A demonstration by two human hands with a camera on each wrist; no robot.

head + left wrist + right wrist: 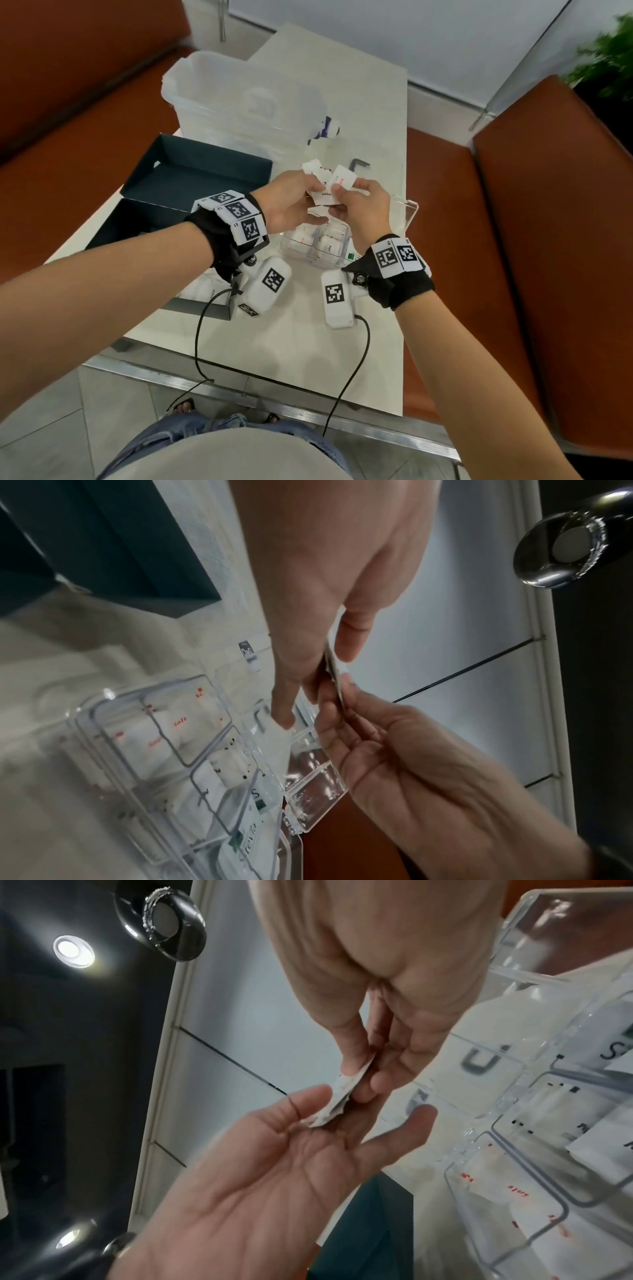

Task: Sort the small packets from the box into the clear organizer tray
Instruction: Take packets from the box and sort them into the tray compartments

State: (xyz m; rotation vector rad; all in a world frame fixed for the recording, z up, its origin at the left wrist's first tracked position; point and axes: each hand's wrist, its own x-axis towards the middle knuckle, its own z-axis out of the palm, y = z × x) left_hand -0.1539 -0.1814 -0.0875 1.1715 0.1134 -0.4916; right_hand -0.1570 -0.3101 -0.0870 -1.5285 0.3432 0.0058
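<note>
Packets (323,183), small and white with red or black print, sit fanned between your two hands at the centre of the head view, raised above the clear organizer tray (409,209). Your left hand (287,202) pinches the fan from the left side of the frame; your right hand (363,209) pinches it from the right, thumb on top. Both hands are clamped on the same bunch and meet at the fingertips.

In the left wrist view, your left hand (329,588) comes down from the top of the frame with the packets (334,669) edge-on between thumb and fingers, and your right hand (411,764) rises from the lower right to meet it. In the right wrist view, your right hand (394,974) pinches the packets (342,1093) from above, with your left hand (274,1177) palm-up below.

The organizer tray (143,750) rests on the bench (274,342) just below your hands. Its compartments already hold white packets: red-printed ones in one cell, black-printed ones in the adjoining cells.

The dark box (191,185) lies open at the left of the head view, with white packets visible at its near end. A frosted plastic tub (222,96) stands behind the box, toward the top of the frame.
</note>
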